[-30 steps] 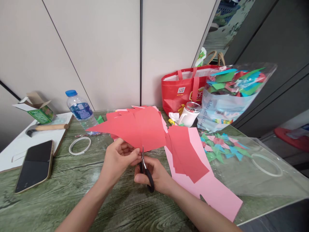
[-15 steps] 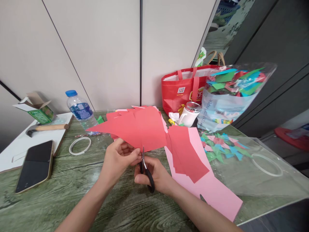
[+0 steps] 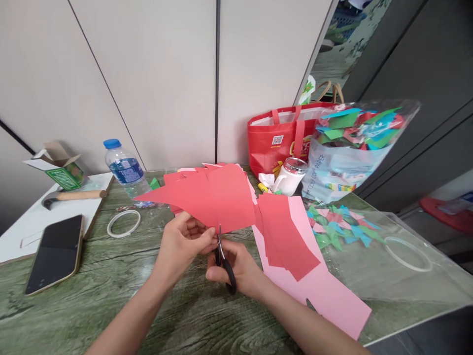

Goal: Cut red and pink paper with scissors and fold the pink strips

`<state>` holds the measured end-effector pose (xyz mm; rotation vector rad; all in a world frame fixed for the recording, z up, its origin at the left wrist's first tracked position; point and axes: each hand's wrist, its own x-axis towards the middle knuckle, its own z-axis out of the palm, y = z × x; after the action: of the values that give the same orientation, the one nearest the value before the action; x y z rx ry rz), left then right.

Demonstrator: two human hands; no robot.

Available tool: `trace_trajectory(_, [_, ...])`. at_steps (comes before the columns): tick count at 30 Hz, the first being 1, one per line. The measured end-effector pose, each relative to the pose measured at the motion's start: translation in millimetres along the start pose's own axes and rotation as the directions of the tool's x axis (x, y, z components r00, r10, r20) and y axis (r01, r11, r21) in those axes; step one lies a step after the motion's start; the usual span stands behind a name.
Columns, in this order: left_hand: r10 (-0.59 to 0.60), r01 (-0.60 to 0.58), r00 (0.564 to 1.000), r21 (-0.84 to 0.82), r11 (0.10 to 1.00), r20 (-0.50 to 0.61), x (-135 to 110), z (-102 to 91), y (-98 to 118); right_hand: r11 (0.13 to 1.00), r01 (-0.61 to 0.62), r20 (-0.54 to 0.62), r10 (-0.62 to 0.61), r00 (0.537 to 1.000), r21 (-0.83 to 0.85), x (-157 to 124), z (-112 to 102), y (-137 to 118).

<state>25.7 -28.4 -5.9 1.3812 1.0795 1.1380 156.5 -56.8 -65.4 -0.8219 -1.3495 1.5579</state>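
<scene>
My left hand (image 3: pixel 188 241) pinches the near edge of a red paper sheet (image 3: pixel 218 197), which tapers to a point at the left. In my right hand (image 3: pixel 236 268) is a pair of scissors (image 3: pixel 226 268) with black handles, its blades at the sheet's near edge beside my left fingertips. Some of the handle is hidden by my fingers. Behind the held sheet lie more red and pink papers, mostly covered. To the right, cut red paper pieces (image 3: pixel 284 236) rest on pink paper (image 3: pixel 343 301).
At left are a phone (image 3: pixel 55 249), a hammer (image 3: pixel 74 195), a small box (image 3: pixel 62 170), a white ring (image 3: pixel 123 223) and a water bottle (image 3: pixel 125 170). Behind stand a red bag (image 3: pixel 266 148), a mug (image 3: pixel 290 177) and a plastic bag (image 3: pixel 332 167); folded paper stars (image 3: pixel 340 227) lie right.
The view has shifted very slightly. Both hands, the scissors and the red sheet keep nearly the same positions.
</scene>
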Motion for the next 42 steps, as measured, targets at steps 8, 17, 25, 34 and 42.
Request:
trace_trajectory(8, [0.004,-0.004,1.0,-0.012,1.0,-0.011,-1.8,0.5,2.6,1.0,0.001,-0.053,-0.002,0.999,-0.023,-1.0,1.1,1.2])
trace_trajectory(17, [-0.046,0.043,0.998,-0.094,0.995,-0.034,-4.0,7.4,-0.3,0.998,0.024,-0.101,-0.03,0.994,-0.061,-2.8,-2.1,7.9])
trace_trajectory(25, [-0.062,0.061,0.998,-0.098,0.993,0.0,-3.5,9.5,-3.2,0.993,0.01,-0.128,-0.025,0.991,-0.117,-6.8,-6.3,16.3])
trace_trajectory(34, [-0.03,0.03,1.0,-0.073,0.997,-0.001,-3.6,10.1,-5.4,0.987,-0.01,-0.178,-0.02,0.984,-0.162,-8.6,-5.9,16.5])
trace_trajectory(42, [-0.035,0.037,0.999,-0.091,0.995,0.021,-2.9,8.9,-2.2,0.993,-0.012,-0.215,-0.013,0.976,-0.115,-8.2,-4.1,22.8])
